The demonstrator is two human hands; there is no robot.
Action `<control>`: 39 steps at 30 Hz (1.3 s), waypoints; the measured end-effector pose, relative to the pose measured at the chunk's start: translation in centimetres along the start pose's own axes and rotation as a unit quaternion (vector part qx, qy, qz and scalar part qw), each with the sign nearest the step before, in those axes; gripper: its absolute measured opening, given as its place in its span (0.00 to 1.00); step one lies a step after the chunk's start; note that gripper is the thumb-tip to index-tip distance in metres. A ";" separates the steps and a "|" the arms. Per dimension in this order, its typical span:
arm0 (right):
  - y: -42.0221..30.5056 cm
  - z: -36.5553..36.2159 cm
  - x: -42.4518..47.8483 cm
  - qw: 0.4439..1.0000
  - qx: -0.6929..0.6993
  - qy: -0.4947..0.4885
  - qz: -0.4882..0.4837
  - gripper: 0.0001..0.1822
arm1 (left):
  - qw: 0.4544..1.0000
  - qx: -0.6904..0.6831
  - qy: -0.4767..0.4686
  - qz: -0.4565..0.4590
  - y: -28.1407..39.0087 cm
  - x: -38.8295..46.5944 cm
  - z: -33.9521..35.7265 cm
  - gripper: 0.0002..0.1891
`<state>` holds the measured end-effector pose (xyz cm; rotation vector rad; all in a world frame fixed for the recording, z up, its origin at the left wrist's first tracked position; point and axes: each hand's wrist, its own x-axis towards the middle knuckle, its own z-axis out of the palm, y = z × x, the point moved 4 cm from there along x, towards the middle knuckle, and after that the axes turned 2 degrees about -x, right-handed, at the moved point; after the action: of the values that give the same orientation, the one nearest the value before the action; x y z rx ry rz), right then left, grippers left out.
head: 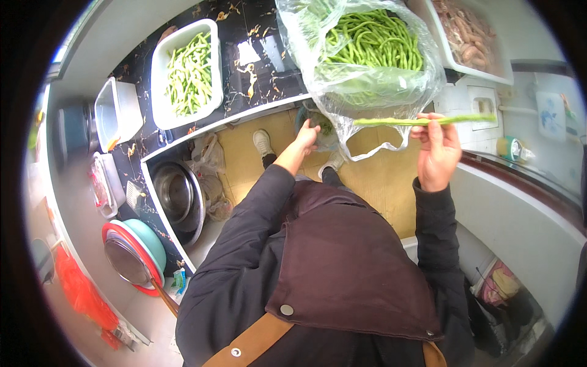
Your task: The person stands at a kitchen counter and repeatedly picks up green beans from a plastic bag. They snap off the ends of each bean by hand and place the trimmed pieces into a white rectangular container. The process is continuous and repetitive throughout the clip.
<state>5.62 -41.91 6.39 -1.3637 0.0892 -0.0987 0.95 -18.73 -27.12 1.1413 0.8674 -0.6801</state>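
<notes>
My right hand [435, 147] holds a long green bean [472, 119] level between thumb and fingers, just below an open clear plastic bag [367, 87] full of whole green beans [376, 41]. My left hand [308, 136] is lower and to the left, its fingers apart and nothing seen in them. Under it, near the floor, is a bin with a clear liner [323, 125] and some green scraps in it, partly hidden by the bag and the hand. A white plastic tub [158, 91] on the black counter holds short bean pieces [192, 75].
A white tub [502, 75] of pale raw meat or sausages stands at the upper right. An empty clear container [128, 105] and stacked basins [156, 243] sit on the counter [261, 82] at left. Steel bowls [174, 192] lie on the shelf below.
</notes>
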 end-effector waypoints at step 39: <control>1.9 27.1 3.2 0.955 -0.026 -0.292 0.050 0.09 | 0.798 0.223 -0.037 0.558 28.7 -30.3 -8.9 0.08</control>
<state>12.12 -15.57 9.98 -1.3884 -0.3382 0.3967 7.14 -1.04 11.19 1.7674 -0.1587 0.0958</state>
